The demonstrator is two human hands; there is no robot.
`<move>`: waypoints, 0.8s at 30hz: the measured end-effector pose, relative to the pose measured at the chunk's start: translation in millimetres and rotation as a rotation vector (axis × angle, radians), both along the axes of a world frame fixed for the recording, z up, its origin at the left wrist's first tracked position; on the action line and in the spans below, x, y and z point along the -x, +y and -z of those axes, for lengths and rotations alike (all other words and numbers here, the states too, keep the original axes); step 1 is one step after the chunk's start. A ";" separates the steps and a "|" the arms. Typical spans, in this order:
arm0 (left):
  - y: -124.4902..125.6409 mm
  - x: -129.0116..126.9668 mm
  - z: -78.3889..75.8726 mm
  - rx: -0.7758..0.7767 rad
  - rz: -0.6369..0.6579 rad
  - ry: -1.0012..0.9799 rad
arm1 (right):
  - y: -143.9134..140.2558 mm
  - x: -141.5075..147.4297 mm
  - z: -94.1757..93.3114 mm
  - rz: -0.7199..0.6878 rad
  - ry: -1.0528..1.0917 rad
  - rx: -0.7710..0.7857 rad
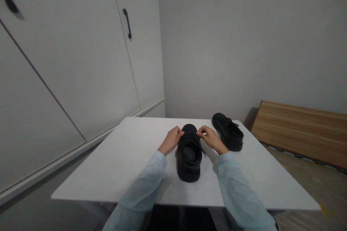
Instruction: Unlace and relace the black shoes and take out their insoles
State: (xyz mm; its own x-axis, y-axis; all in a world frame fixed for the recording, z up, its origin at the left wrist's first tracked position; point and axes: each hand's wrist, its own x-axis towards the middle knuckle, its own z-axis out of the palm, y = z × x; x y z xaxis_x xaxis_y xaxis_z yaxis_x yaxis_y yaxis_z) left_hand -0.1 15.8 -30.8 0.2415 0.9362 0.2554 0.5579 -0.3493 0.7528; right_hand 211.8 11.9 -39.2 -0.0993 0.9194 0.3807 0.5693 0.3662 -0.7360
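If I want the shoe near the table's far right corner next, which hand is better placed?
Likely the right hand: it is closer to that far shoe. The left hand, at the near shoe's left side, would have to cross over it.

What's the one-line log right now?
left hand: pinched at nearer shoe, left side | right hand: pinched at its right side | other shoe: on table, farther right

Black shoe [189, 154] between left hand [172, 138] and right hand [210, 137]
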 end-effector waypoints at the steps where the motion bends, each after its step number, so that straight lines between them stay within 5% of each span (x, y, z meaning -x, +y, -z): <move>1: 0.4 0.1 0.8 -0.031 0.002 0.001 | 0.2 0.1 -0.2 0.005 0.009 0.001; 10: -4.7 -6.0 -7.0 -0.355 0.172 -0.045 | -7.6 9.7 -14.4 -0.065 0.108 -0.066; 24: -10.8 -9.0 -15.3 -0.289 0.185 0.003 | -14.5 8.8 -21.2 -0.150 0.065 -0.006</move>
